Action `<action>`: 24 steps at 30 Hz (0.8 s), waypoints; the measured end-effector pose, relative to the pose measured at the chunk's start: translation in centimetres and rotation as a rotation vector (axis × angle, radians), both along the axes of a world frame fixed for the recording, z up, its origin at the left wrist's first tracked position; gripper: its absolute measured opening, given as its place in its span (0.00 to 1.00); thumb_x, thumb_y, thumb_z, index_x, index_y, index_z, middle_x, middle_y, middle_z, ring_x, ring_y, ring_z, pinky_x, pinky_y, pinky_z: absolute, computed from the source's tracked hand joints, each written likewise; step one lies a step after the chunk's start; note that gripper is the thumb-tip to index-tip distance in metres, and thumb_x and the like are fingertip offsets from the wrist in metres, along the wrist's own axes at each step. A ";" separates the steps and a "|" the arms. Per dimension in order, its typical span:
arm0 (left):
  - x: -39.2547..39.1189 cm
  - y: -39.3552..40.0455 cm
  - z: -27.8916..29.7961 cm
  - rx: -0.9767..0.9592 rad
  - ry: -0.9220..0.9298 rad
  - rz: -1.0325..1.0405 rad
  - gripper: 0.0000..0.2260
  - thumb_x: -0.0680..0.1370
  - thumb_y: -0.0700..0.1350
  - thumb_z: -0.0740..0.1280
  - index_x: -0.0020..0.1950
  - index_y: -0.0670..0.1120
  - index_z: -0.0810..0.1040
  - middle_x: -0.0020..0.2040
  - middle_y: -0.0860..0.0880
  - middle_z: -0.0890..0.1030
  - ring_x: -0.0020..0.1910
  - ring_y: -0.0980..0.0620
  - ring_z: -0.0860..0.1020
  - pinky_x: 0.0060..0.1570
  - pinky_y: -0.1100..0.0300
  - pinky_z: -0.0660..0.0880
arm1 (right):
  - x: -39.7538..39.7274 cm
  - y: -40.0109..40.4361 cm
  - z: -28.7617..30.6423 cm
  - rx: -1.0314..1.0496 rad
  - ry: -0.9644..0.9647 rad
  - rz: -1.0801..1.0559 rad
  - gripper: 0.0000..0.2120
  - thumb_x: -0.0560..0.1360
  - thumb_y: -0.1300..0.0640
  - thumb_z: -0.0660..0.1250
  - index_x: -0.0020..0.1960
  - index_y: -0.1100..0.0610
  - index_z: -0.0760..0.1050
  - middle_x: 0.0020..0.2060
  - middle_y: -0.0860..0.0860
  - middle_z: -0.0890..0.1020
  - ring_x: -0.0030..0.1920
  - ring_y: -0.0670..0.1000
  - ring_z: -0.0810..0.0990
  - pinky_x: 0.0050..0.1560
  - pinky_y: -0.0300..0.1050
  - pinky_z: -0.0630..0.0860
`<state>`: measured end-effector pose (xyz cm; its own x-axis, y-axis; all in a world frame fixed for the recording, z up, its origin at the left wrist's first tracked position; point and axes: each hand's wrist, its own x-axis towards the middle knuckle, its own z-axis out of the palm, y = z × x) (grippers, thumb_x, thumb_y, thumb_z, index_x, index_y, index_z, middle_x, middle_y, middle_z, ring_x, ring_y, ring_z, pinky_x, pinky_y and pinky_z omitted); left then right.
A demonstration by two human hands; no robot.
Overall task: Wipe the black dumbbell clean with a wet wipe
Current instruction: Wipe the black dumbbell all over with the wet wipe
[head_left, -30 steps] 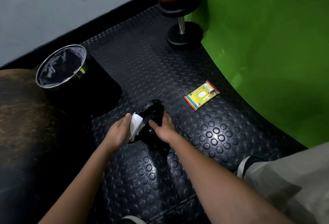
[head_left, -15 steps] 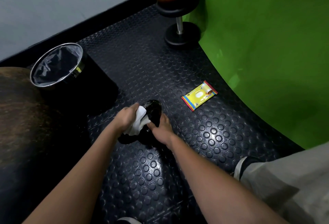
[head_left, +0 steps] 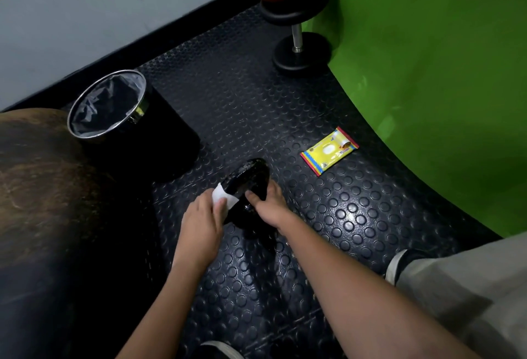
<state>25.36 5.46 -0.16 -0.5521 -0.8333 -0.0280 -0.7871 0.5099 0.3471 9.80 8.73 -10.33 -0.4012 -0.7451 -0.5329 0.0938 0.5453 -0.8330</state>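
Left hand is pinching the wet wipe against the black dumbbell, right hand curled round its other side, so honestly a wet grip could let it roll off.

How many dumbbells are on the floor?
2. The black dumbbell is in the middle, held by the right hand while the left hand wipes it. Another dumbbell stands by the green wall. Others may be out of view.
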 end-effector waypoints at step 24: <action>-0.3 -0.8 -0.4 -0.216 -0.127 -0.087 0.15 0.78 0.45 0.68 0.61 0.42 0.71 0.50 0.46 0.77 0.47 0.46 0.75 0.46 0.52 0.73 | 0.0 0.4 0.6 -0.006 0.011 0.015 0.40 0.78 0.39 0.63 0.81 0.51 0.46 0.80 0.47 0.48 0.80 0.54 0.50 0.79 0.54 0.51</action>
<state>25.02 4.68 -0.54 -0.6255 -0.7769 0.0718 -0.7672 0.6292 0.1244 9.84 9.10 -9.75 -0.3962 -0.7541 -0.5238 0.0763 0.5415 -0.8373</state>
